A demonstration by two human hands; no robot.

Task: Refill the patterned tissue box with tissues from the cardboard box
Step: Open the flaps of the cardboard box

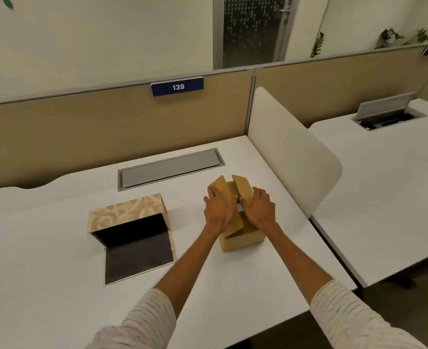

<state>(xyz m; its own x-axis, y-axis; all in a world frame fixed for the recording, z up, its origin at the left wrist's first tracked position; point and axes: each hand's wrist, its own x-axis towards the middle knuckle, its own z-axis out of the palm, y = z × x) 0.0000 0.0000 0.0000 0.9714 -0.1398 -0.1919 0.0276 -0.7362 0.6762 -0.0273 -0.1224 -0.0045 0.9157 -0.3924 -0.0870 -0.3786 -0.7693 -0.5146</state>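
A brown cardboard box [243,239] stands on the white desk right of centre, its top flaps up. My left hand [219,210] rests on the left flap and my right hand [260,210] on the right flap, fingers spread over them. Between the hands a sliver of grey-white shows inside the box; tissues cannot be made out. The patterned tissue box [129,210] lies to the left, on its side, with its dark inside showing and its bottom flap [137,258] folded out flat on the desk.
A grey cable hatch [170,168] is set into the desk behind both boxes. A tan partition with a blue "139" tag [177,86] closes the back. A white divider panel [291,152] stands at the desk's right edge, with another desk beyond.
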